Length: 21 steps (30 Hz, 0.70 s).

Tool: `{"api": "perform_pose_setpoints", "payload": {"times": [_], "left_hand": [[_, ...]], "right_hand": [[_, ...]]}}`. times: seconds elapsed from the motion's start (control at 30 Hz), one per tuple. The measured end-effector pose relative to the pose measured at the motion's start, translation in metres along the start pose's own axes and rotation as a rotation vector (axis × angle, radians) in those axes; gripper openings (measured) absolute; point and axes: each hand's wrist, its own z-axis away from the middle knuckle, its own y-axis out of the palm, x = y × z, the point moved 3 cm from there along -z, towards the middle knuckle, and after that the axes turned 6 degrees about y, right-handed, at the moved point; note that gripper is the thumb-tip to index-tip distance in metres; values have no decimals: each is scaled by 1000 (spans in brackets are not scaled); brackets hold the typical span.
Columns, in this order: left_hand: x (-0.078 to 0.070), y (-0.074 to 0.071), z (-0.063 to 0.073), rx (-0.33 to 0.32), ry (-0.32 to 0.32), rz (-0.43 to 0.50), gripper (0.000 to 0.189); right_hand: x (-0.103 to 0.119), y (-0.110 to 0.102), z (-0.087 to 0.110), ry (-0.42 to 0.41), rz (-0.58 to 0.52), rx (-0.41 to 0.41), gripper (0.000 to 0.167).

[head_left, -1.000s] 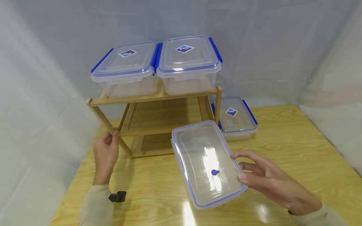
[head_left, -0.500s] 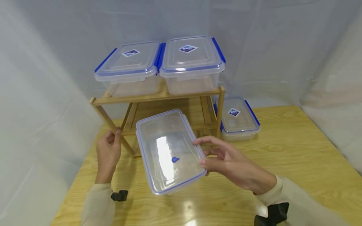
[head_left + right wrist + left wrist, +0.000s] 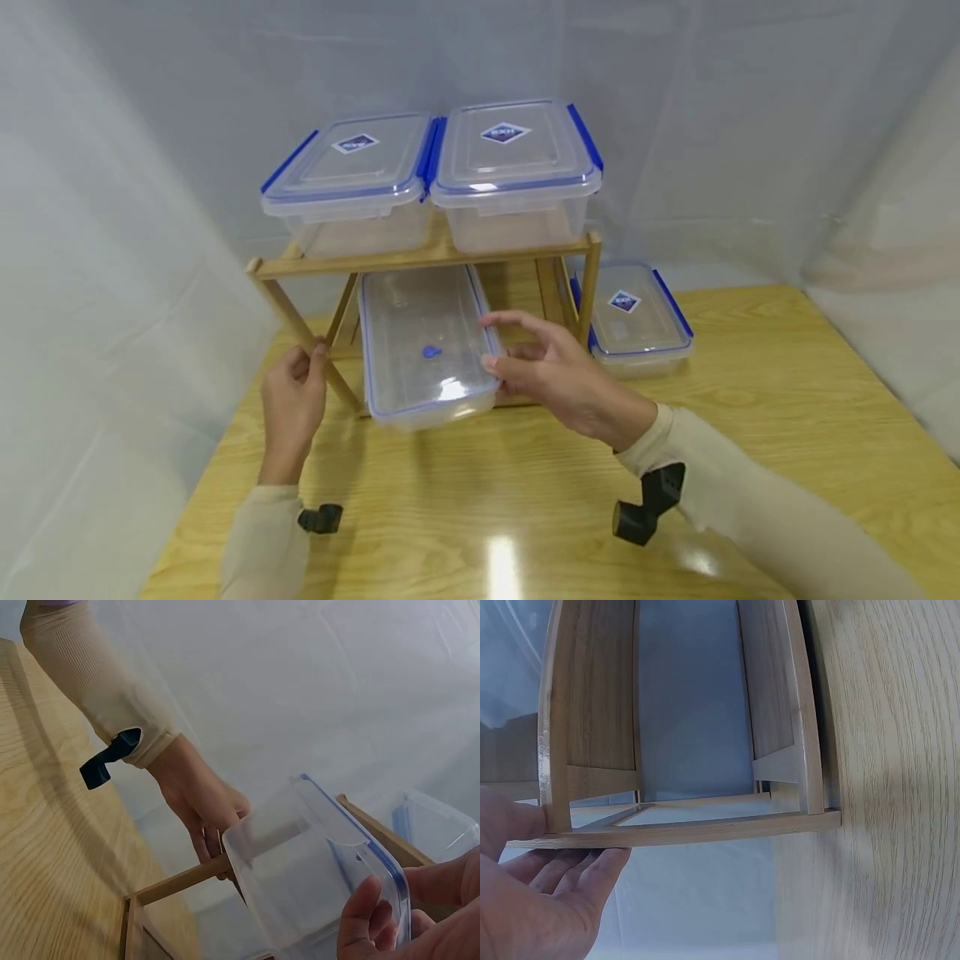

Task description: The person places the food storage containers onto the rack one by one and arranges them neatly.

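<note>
My right hand (image 3: 555,371) grips a clear plastic food container (image 3: 420,333) with a blue-edged lid by its right side. A small blue valve shows on the lid. The container's far end lies under the top tier of the wooden shelf rack (image 3: 427,260), over the middle tier; its near end juts out, tilted toward me. In the right wrist view, thumb and fingers hold the container (image 3: 292,862) at its rim. My left hand (image 3: 294,400) pinches the rack's left front leg, and in the left wrist view its fingers (image 3: 592,877) wrap the frame at the middle shelf.
Two lidded containers, a left one (image 3: 348,167) and a right one (image 3: 517,167), stand side by side on the rack's top. A flatter lidded container (image 3: 633,317) sits on the wooden table (image 3: 750,433), right of the rack. Pale sheeting (image 3: 712,150) hangs behind.
My right hand has carried the container left and away from me, from in front of the rack to partly inside it below the top tier. My left hand keeps its hold on the leg.
</note>
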Motion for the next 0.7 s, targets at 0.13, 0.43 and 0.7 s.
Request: {"api": "perform_pose_setpoints", "payload": {"times": [0.13,0.43,0.7], "left_hand": [[0,0,0,9,-10,17,44],[1,0,0,4,-5,-5,44],[0,0,-1,2,3,5,43]], "right_hand": [[2,0,-14,17,-60,-25,55],[6,9,-35,9,-151,-68,54],[5,13,-50,22,-193,-145,57]]}}
